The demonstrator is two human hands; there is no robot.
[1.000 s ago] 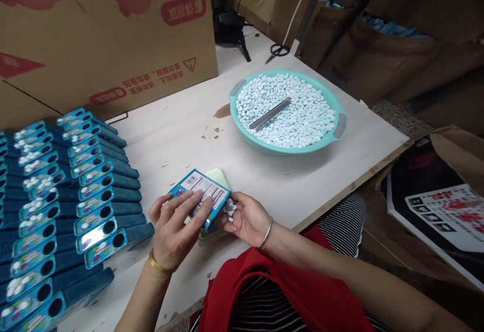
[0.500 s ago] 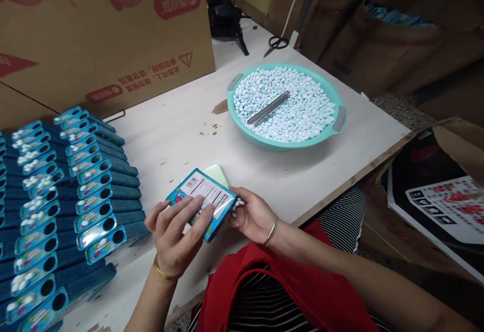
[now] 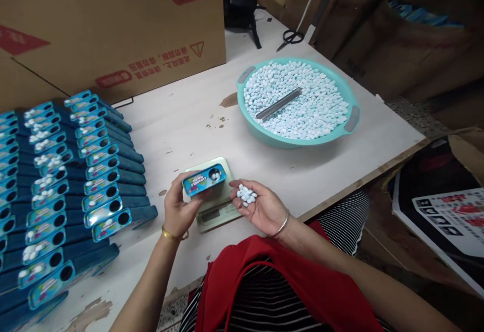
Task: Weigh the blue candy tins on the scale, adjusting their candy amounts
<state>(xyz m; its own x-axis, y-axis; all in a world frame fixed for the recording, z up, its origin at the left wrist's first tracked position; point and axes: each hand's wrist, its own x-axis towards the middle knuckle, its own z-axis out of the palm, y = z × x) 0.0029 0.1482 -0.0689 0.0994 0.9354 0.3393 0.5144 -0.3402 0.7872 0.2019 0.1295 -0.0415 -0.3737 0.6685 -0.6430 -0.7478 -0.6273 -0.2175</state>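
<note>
My left hand [image 3: 180, 210] grips a blue candy box [image 3: 204, 179] on its edge, opening up, standing on a small pale-green scale [image 3: 214, 198]. A few white candies show through the box's hole. My right hand [image 3: 260, 207] lies palm up beside the scale, cupping a small heap of white candies [image 3: 247, 194]. A teal basin [image 3: 353, 118] full of white-blue candies, with a grey metal scoop [image 3: 279, 103] lying on them, sits on the far right of the table.
Rows of several blue boxes [image 3: 64, 180] stand on the left of the white table [image 3: 181, 125]. A large cardboard carton [image 3: 113, 24] stands behind them. Scissors [image 3: 290, 37] and a black stand [image 3: 242, 11] lie at the far edge. Cardboard boxes [image 3: 438, 190] sit to the right.
My left hand turned the blue box from label-up to standing on edge on the scale. My right hand drew away from the box and opened palm up with candies in it.
</note>
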